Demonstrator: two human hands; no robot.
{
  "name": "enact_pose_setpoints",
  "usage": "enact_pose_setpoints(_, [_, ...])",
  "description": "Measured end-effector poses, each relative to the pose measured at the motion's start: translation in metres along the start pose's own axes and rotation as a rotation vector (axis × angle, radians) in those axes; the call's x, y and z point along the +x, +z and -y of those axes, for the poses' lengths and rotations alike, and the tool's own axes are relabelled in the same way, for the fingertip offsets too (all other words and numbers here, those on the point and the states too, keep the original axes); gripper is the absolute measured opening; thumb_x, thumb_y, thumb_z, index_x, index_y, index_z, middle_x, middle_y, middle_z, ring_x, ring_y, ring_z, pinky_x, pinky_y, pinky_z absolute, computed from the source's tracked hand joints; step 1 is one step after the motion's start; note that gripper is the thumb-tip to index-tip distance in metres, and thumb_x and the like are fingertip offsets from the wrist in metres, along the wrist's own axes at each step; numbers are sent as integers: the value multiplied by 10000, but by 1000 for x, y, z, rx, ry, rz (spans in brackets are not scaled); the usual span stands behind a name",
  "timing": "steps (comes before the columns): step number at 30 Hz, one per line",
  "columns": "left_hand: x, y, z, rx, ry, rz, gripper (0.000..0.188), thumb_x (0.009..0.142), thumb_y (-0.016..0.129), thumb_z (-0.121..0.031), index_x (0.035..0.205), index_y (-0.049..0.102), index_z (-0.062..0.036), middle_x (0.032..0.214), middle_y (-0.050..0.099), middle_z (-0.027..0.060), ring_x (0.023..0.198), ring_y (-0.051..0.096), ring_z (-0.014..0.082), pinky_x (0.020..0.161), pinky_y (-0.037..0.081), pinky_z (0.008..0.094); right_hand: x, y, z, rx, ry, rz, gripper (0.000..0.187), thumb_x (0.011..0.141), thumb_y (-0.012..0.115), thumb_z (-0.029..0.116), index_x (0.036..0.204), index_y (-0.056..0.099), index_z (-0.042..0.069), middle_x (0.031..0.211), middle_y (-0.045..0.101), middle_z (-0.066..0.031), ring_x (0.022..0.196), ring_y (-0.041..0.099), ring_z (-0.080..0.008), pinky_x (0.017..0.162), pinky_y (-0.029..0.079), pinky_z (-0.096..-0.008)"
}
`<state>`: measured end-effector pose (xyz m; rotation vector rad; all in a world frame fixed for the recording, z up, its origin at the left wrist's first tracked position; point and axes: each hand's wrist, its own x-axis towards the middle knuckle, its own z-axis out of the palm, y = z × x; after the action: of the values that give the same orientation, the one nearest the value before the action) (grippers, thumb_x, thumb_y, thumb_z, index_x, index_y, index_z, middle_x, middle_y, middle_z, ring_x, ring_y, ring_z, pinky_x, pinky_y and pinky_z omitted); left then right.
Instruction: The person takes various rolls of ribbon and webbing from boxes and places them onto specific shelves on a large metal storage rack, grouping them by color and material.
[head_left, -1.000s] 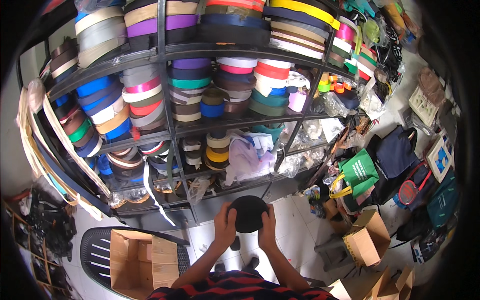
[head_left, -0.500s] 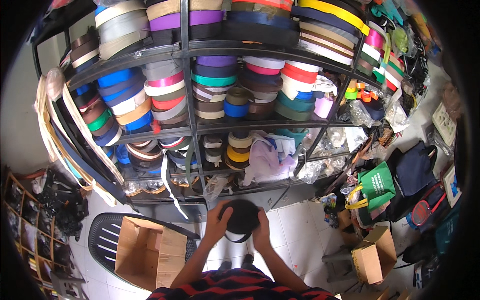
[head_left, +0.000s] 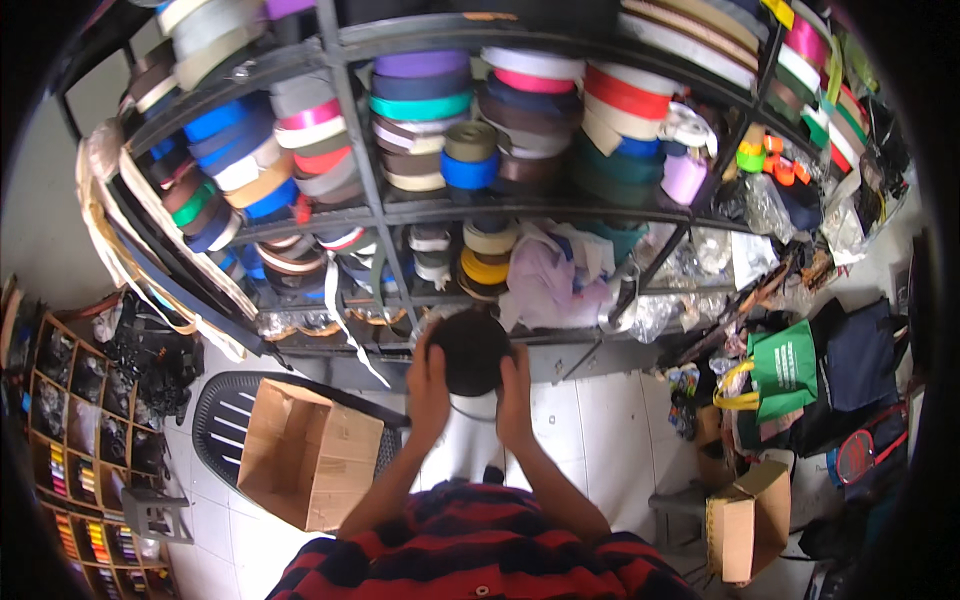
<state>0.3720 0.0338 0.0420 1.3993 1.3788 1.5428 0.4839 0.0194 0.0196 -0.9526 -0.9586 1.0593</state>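
Between my two hands is a roll of black webbing [head_left: 470, 352], its round flat side turned up. My left hand [head_left: 430, 388] grips its left edge, the fingers running up along the side. The right edge is pressed by my right hand [head_left: 514, 392]. A thin dark loop hangs under the roll, perhaps a loose end. Just beyond the roll stands the black metal shelf rack [head_left: 560, 212], stacked with rolls of coloured webbing, among them a yellow roll [head_left: 486, 268] and a blue roll [head_left: 470, 172].
At my left a cardboard box [head_left: 310, 455] sits on a dark plastic chair [head_left: 222, 425]. Another open box [head_left: 745, 525] is at lower right, near a green bag [head_left: 783, 372]. Loose straps [head_left: 110, 215] hang at the rack's left end. A wooden compartment shelf [head_left: 60, 420] stands far left.
Both hands have carried the black roll forward and up toward the rack. My view has shifted, and more of my striped shirt shows.
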Motion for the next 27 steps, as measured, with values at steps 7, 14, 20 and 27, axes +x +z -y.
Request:
enact_pose_setpoints(7, [25, 19, -18, -62, 200, 159, 395, 990, 405, -184, 1336, 462, -3, 1223, 582, 161, 1130, 544, 223, 995, 367, 315, 67, -36, 42, -194, 101, 293, 411, 986, 464, 344, 1208, 489, -1, 1153, 554, -104, 1045, 513, -152, 938, 383, -283])
enact_pose_setpoints(14, [33, 49, -22, -71, 145, 78, 384, 993, 396, -196, 1316, 475, -3, 1230, 562, 149, 1158, 511, 205, 1009, 348, 305, 84, -47, 15, 153, 92, 213, 297, 987, 455, 261, 1172, 483, 31, 1139, 499, -108, 1027, 476, -156, 902, 381, -280])
enact_pose_setpoints(20, [39, 36, -30, -92, 106, 92, 433, 999, 368, -211, 1383, 386, -13, 1293, 517, 180, 1198, 486, 223, 1026, 333, 312, 114, -32, 36, -27, 66, 387, 311, 995, 441, 282, 1132, 519, 14, 980, 581, -84, 920, 530, -150, 853, 410, -290])
enact_pose_setpoints(27, [40, 24, -23, -77, 111, -291, 560, 1009, 361, -323, 1469, 217, -39, 1441, 323, 163, 1327, 312, 236, 1109, 197, 337, 82, 21, 10, 19, -32, 309, 538, 984, 466, 289, 1370, 221, 5, 1347, 360, -205, 1215, 434, -293, 1019, 330, -357])
